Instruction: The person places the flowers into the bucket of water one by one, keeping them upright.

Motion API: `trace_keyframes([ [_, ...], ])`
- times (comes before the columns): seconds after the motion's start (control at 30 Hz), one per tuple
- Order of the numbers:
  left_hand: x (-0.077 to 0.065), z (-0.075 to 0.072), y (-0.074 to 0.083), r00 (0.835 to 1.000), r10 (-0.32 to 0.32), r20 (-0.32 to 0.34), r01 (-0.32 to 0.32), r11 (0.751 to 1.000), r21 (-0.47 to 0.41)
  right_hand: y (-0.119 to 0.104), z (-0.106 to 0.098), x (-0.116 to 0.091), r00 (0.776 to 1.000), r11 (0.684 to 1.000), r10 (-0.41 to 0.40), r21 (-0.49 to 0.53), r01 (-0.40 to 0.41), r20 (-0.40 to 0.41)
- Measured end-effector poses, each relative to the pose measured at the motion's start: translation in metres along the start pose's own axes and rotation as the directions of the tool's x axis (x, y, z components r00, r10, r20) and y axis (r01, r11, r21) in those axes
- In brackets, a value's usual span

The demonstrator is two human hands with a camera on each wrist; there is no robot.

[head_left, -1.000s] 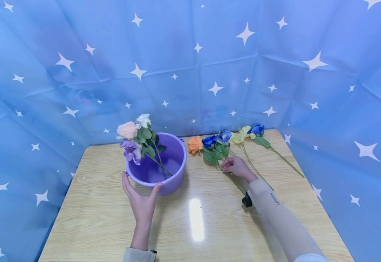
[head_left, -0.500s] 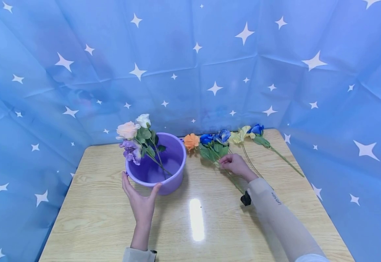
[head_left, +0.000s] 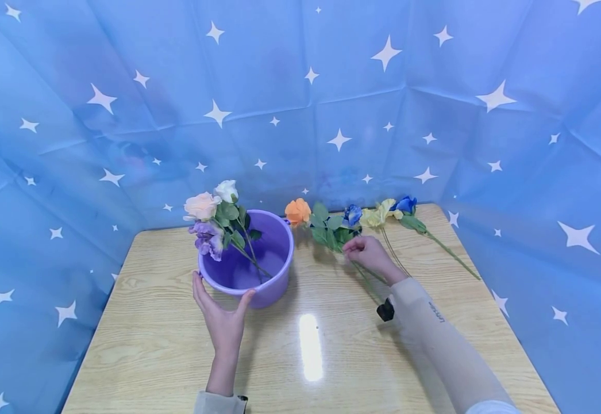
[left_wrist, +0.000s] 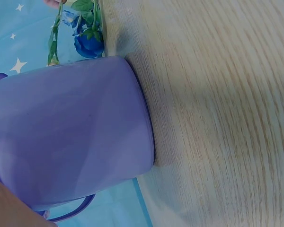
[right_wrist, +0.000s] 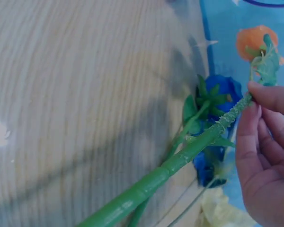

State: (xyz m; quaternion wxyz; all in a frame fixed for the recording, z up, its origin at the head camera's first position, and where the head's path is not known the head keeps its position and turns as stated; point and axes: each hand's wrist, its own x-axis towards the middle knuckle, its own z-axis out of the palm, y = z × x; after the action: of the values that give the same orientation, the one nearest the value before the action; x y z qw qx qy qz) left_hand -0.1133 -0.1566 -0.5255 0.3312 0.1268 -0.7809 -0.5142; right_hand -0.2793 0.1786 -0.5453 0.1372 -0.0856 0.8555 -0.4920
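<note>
In the head view my left hand (head_left: 223,322) touches the near side of a purple bucket (head_left: 273,292), thumb and straight fingers spread along its wall by the rim. Leaning in the bucket are a peach rose (head_left: 202,205), a white rose (head_left: 226,190) and a purple flower (head_left: 209,239). My right hand (head_left: 373,257) pinches the green stem (right_wrist: 165,170) of an orange flower (head_left: 297,211) between thumb and fingertips. Its bloom is tilted up beside the bucket's right rim. Behind its leaves, the right wrist view shows a blue rose (right_wrist: 222,92) lying on the table.
Further right on the wooden table (head_left: 140,345) lie a ruffled blue flower (head_left: 352,215), a pale yellow flower (head_left: 378,214) and another blue rose (head_left: 405,204), with stems toward the front. A blue star-printed curtain (head_left: 280,86) hangs close behind the table and at both sides.
My right hand has moved slightly up and left, raising the orange flower; its bloom has shifted toward the bucket and its leaves now cover a blue rose. My left hand and the bucket have stayed put.
</note>
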Motion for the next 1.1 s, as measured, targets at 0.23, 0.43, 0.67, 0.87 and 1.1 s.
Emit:
trace_keyframes([
  [0.23,0.0,0.0,0.001,1.0,0.004,-0.005,-0.004,1.0,0.004,-0.012,-0.005,0.001,0.999,0.998,-0.048,0.048,0.047,0.011],
  [0.43,0.0,0.0,0.001,1.0,0.002,-0.004,-0.002,1.0,0.004,-0.026,-0.009,0.002,0.999,0.998,-0.042,0.043,0.041,0.008],
  [0.67,0.001,0.001,0.0,1.0,0.011,-0.007,-0.011,1.0,0.007,-0.04,-0.013,0.005,0.999,0.998,-0.032,0.055,0.032,-0.011],
  [0.87,0.001,0.001,-0.001,1.0,0.014,-0.01,-0.013,1.0,0.009,-0.053,-0.013,0.009,0.997,0.995,-0.07,0.073,0.072,-0.032],
  [1.1,0.001,0.0,0.0,1.0,0.009,-0.009,-0.009,1.0,0.014,-0.073,-0.013,0.01,0.994,0.993,-0.097,0.056,0.1,-0.051],
])
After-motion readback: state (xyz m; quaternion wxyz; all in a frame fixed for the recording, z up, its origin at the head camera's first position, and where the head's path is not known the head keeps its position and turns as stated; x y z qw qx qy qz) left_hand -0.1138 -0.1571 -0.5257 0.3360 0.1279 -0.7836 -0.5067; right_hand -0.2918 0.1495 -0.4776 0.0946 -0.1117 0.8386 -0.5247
